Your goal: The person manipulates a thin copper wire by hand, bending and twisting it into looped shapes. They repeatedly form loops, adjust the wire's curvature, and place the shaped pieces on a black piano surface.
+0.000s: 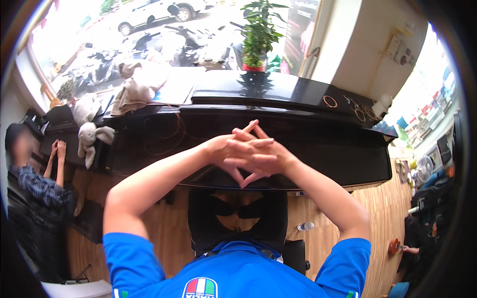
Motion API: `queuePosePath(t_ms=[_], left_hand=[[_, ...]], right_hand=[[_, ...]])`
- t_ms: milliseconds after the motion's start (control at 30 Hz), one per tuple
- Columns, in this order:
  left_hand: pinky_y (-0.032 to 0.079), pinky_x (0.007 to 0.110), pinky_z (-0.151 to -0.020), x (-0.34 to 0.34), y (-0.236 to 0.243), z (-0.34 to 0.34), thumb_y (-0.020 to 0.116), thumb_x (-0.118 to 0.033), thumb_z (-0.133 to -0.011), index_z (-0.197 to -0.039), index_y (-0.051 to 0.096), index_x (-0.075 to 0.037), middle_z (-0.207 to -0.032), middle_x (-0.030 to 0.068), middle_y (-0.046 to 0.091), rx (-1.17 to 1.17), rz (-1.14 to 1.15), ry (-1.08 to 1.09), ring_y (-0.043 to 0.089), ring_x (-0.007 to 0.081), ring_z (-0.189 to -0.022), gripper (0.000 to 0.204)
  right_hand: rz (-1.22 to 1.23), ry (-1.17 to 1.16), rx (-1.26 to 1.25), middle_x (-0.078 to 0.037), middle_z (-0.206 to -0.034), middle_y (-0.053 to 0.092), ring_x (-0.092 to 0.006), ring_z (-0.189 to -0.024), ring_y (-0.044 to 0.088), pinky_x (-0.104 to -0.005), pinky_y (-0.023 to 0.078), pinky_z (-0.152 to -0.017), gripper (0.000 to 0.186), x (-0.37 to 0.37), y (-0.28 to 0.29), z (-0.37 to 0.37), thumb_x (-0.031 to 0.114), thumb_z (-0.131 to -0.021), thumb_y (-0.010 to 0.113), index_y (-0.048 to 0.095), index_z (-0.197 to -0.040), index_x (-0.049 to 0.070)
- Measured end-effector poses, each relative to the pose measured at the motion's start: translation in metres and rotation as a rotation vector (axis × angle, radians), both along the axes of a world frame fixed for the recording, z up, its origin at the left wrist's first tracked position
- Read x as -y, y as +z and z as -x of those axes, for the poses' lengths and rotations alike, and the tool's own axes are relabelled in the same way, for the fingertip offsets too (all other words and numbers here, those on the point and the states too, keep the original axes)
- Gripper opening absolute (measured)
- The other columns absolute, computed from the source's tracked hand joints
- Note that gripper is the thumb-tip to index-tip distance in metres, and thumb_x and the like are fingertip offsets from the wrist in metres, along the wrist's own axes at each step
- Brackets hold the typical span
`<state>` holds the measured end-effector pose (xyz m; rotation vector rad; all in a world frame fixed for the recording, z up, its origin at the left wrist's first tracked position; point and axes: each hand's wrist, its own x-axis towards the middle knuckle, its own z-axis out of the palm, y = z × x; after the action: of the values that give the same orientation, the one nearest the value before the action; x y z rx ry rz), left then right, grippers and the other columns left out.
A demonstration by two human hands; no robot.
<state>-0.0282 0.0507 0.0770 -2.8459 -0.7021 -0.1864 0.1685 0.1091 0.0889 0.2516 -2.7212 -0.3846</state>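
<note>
My left hand (223, 150) and my right hand (279, 158) meet in front of my chest with their fingers laced through each other. Most of the fingers are stretched out and spread, and the thumbs come together at the bottom. I see nothing held in either hand. Both bare forearms angle inward, elbows out wide. Below the hands lies the dark front of a glossy black piece of furniture, piano-like in shape (343, 166). Whether the hands touch it, I cannot tell.
A potted plant (261, 35), grey cloth (139, 87) and wire coils (360, 110) are on the black top. A plush rabbit (92, 139) hangs at left, near a seated person (37, 179). A plastic bottle (305, 226) lies on the floor. Another person's hand (410, 250) shows at right.
</note>
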Motion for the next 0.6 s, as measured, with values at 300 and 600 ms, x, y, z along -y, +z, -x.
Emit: queuePosePath(t_ms=[300,600], left_hand=[[0.028,0.06,-0.119,-0.052,-0.004,-0.01,0.063,-0.078,-0.067,-0.145,0.038,-0.049,-0.162,-0.0102,0.01,-0.042,-0.056,-0.038,0.013,0.0287,-0.152,0.087],[0.03,0.058,-0.119,-0.031,-0.026,-0.012,0.063,-0.076,-0.067,-0.142,0.042,-0.056,-0.163,-0.0199,0.013,-0.012,-0.116,0.025,0.015,0.0232,-0.152,0.08]], right_hand=[[-0.259,-0.195,0.069,-0.002,-0.167,0.011,-0.0312,-0.153,0.016,-0.058,0.016,-0.122,0.092,-0.052,-0.014,-0.003,0.087,-0.07,0.047,0.025,-0.153,0.051],[-0.02,-0.118,0.029,-0.002,-0.166,0.014,-0.0336,-0.15,0.025,-0.0512,0.025,-0.122,0.094,-0.026,-0.034,-0.005,0.074,-0.069,0.065,0.023,-0.151,0.056]])
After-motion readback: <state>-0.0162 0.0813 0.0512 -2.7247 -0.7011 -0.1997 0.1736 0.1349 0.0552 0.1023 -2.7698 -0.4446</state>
